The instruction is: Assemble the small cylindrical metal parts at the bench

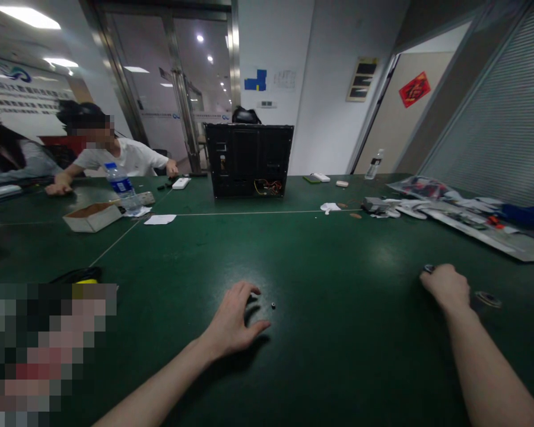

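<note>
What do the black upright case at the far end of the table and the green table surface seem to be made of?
The black case looks like matte-painted sheet metal: flat panels, cut openings, wiring inside, though plastic can't be ruled out. The green table surface looks like a rubber mat, with a soft satin sheen under the lights; its material remains uncertain.

Bright ceiling lts (pixel 26 16), glare on green table (pixel 382 255), shadow under L hand (pixel 231 323), warped edges, btm-L pixelated

Black metal chassis (pixel 248 160) (colored wires at its base (pixel 268 188)) on the green workbench (pixel 338 249), a plastic water bottle (pixel 123 188) farther left
</note>
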Available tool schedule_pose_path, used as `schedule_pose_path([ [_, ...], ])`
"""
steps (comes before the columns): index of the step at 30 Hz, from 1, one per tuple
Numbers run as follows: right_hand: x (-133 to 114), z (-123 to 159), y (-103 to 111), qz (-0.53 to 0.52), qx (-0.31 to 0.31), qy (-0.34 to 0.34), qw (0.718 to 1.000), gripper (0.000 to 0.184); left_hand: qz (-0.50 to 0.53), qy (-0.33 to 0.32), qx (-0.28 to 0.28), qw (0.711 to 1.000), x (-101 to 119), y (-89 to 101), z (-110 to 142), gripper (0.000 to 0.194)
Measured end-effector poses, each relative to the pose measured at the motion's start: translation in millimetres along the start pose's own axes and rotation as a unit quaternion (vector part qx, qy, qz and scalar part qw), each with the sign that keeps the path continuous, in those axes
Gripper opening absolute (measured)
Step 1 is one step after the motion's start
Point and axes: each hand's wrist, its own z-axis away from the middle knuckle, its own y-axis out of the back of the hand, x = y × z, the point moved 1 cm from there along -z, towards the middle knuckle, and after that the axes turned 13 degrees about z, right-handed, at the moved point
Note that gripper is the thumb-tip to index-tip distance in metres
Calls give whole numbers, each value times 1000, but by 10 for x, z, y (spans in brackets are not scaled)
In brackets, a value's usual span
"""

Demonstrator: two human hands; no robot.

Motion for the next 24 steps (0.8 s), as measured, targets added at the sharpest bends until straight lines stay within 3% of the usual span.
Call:
schedule_pose_path([
  [3,25,-1,-12,29,-50,-94,994,62,-1,-1,-2,1000,-4,0,7,43],
  [6,-72,9,48,42,-57,-100,992,65,-2,2,-3,1000,1,8,12,43],
  [8,-280,58,161,58,-22,-68,996,67,-2,7,-7,1000,6,15,13,43],
  [11,-868,298,429,74,37,78,994,66,-5,12,-11,1000,0,15,10,43],
  [13,-1366,597,610,17,-13,207,978,54,-7,6,-9,1000,-17,4,7,42],
  [14,-1615,778,685,-27,-65,280,957,49,-8,2,-8,1000,-29,-4,5,40],
  [16,-2056,1160,795,-113,-171,432,878,41,-11,-2,-7,1000,-52,-20,2,38],
  [18,-2369,1488,849,-163,-220,526,805,39,-16,-3,-5,1000,-70,-30,2,36],
  [20,-2556,1707,848,-175,-229,554,781,42,-21,-3,-6,1000,-78,-32,2,34],
  [24,-2709,1884,769,-194,-231,552,777,32,-25,3,-13,1000,-79,-26,-2,33],
])
